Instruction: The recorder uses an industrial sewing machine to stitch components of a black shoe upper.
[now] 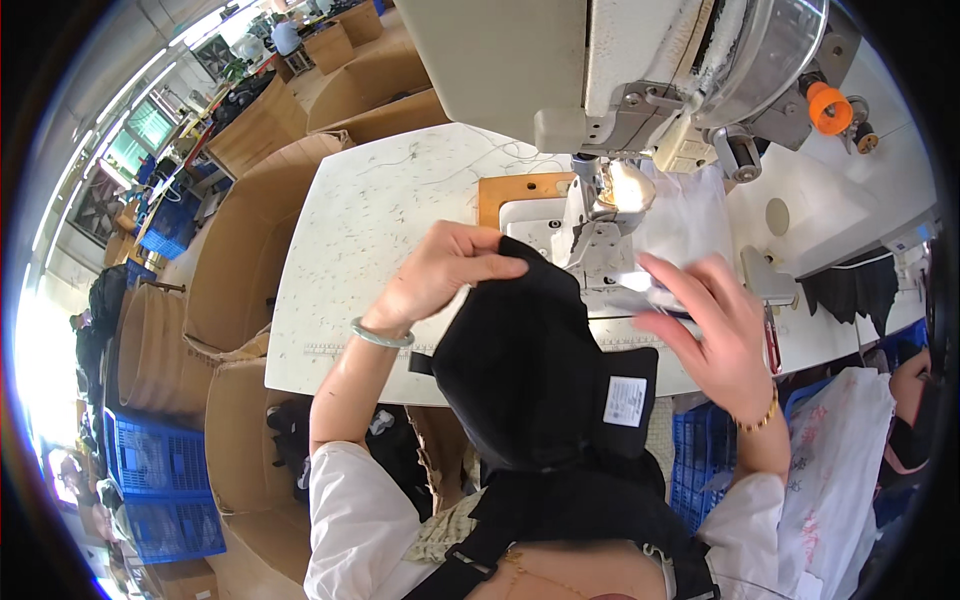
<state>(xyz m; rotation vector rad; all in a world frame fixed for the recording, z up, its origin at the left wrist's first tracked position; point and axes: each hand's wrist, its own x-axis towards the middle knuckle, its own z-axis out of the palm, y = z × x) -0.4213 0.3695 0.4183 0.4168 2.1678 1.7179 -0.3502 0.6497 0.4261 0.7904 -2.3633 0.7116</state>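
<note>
My left hand (450, 266) pinches the upper edge of a black, cap-shaped cloth piece (520, 370) between thumb and fingers. The piece hangs over the front edge of the sewing table, and a white label (626, 400) shows on its right flap. Beside the needle area of the sewing machine (600, 225), my right hand (705, 320) is raised, fingers curled around a small, pale, shiny thing (645, 284). Blur keeps me from making out what it is. The cloth's top corner lies close to the machine's lit presser foot and metal plate.
The white tabletop (350, 240) is strewn with thread bits. Large cardboard boxes (240, 250) stand to the left, with blue crates (160, 460) beyond. A blue crate (695, 465) and a white sack (835, 450) sit at the right; black cloth pieces (855, 295) lie farther off.
</note>
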